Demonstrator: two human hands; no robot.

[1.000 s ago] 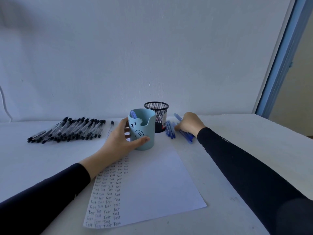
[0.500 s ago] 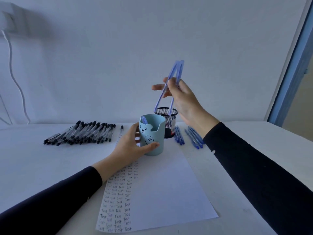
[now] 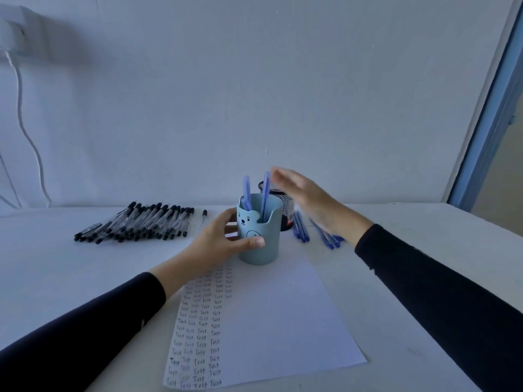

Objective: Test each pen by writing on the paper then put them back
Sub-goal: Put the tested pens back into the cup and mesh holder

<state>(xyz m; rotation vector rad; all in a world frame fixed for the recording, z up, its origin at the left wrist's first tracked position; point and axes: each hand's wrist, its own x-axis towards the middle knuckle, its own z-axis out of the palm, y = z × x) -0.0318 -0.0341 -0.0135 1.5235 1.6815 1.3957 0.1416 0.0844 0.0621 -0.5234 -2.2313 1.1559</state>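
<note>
left hand: fingers and thumb curled round the cup, frame centre
right hand: fingers straight, holds nothing, right of cup
cup: blue pens upright inside

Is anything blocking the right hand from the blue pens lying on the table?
Nothing visible does. The open right hand is just above the loose blue plastic pens, right of the black mesh cup.

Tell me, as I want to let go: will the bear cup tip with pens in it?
Probably not: the cup looks wide-based and stands upright at the paper edge. The blue pens stick up well above its rim, so a knock might rock it. Likely light; the left hand grips it.
</note>
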